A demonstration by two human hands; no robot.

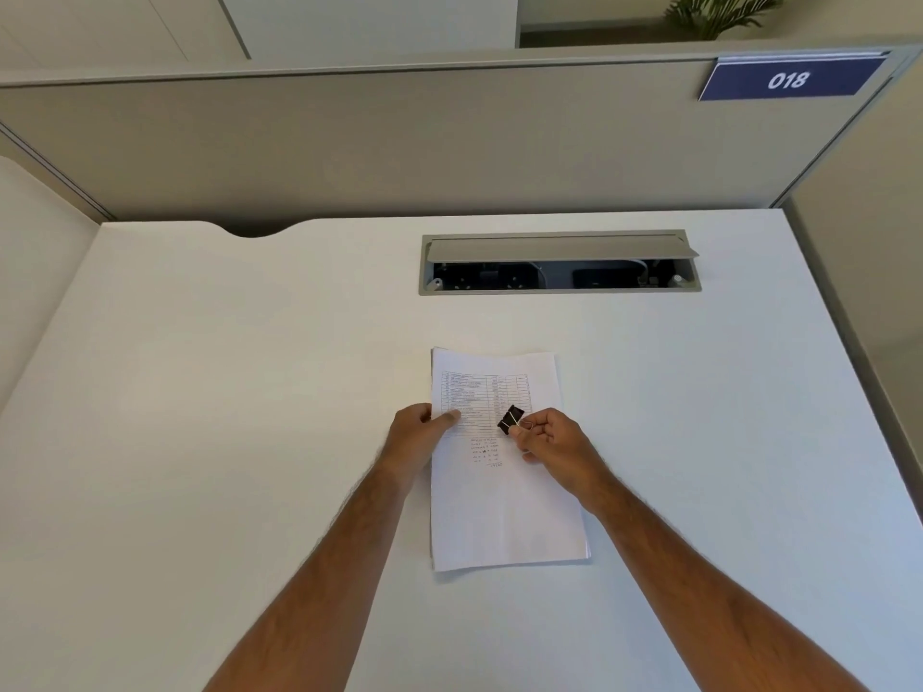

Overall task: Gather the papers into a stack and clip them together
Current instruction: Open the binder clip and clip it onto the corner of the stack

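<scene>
You're gripping the paper stack [504,511]'s left edge with your left hand [417,434], center frame, while your right hand [554,439] is pinching a black binder clip [510,420] above it

Open cable tray [559,262], sign "018" [789,79]

white paper stack [504,511] lies flat, printed table uppermost; black binder clip [510,420] held above it.

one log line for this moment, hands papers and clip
stage: clip not yet on | left hand: holds white printed paper stack at left edge | right hand: pinches black binder clip above stack
</scene>
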